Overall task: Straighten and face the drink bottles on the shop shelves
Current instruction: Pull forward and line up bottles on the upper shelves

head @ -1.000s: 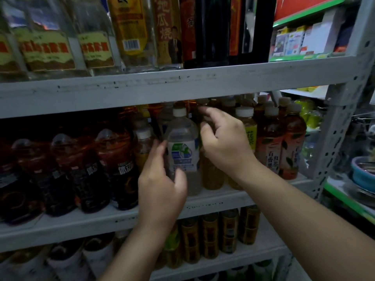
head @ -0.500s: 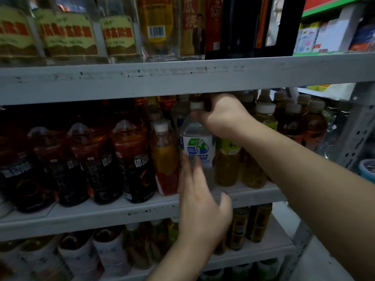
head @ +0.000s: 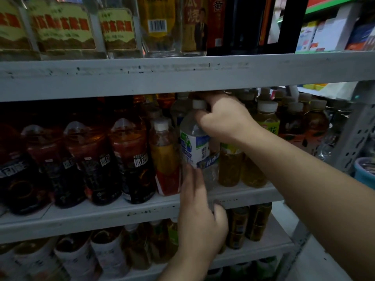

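While right hand (head: 225,118) grips one clear bottle (head: 194,147), left hand (head: 200,226) touches it, fingers (head: 190,181) straight

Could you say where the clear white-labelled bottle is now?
Head view, centre: the clear bottle sits on the middle shelf between an orange drink bottle and yellow tea bottles, right hand gripping its neck.

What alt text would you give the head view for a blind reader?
A right hand grips the neck of a clear bottle on a shop shelf, while the left hand touches its lower part. Further left stand dark bottles, to the right amber bottles.
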